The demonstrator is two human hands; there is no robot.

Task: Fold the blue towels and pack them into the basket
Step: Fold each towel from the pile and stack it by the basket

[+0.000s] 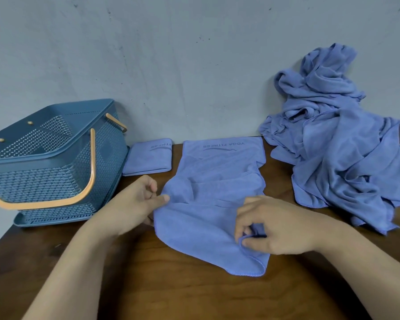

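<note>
One blue towel is spread on the brown wooden table, centre of view, long axis running away from the camera; "YOGA FITNESS" print is seen upside down at its far end, near the wall. The cloth is wrinkled through the middle, with the near right corner curled over. One folded towel lies flat just left of the spread one, between it and the basket, apart from the spread towel and right beside or touching the basket; contact cannot be told. One heap of crumpled blue towels is piled at the right, leaning against the wall; the number in the heap cannot be counted. One basket is seen: blue perforated plastic, two tan handles, one handle swung down over the near side, one at the far side; no contents are visible in the part of the interior that shows. Two hands are in view, both forearms bare. The left hand is placed at the towel's left edge, thumb and fingers pinched on the hem. The right hand is curled over the near right part of the towel, fingertips closed on a bunched fold of the edge.
</note>
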